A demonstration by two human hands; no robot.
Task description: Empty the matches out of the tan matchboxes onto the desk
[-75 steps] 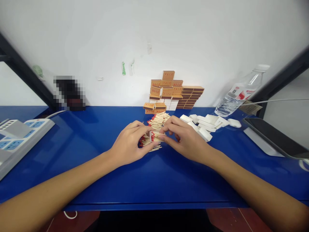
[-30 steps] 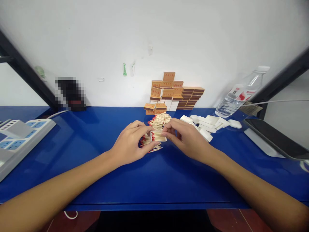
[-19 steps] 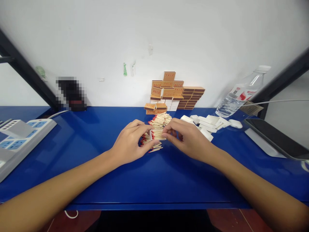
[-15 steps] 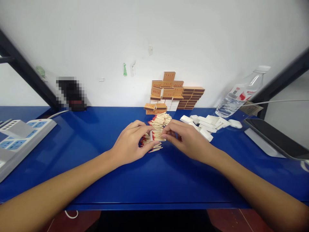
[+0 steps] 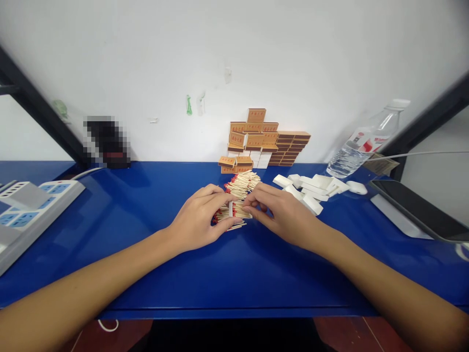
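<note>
My left hand (image 5: 200,216) grips a small white matchbox tray (image 5: 230,209) between thumb and fingers. Red-tipped matches (image 5: 240,210) lie in the tray, heads to the left. At the tray's right end, my right hand (image 5: 280,210) is closed in a pinch on the matches; how many it holds is hidden by the fingers. Just behind both hands is a heap of loose matches (image 5: 244,182). More matches stick out under and in front of the tray, partly covered by my left hand.
Orange matchboxes (image 5: 256,142) stand stacked against the wall. White empty trays (image 5: 315,188) lie in a pile to the right, near a tilted water bottle (image 5: 361,142) and a black phone (image 5: 421,208). A power strip (image 5: 40,210) lies at the left of the blue table (image 5: 234,274).
My right fingers have shifted slightly left over the tray, along the matches. My left hand keeps its grip on the tray, almost unmoved.
</note>
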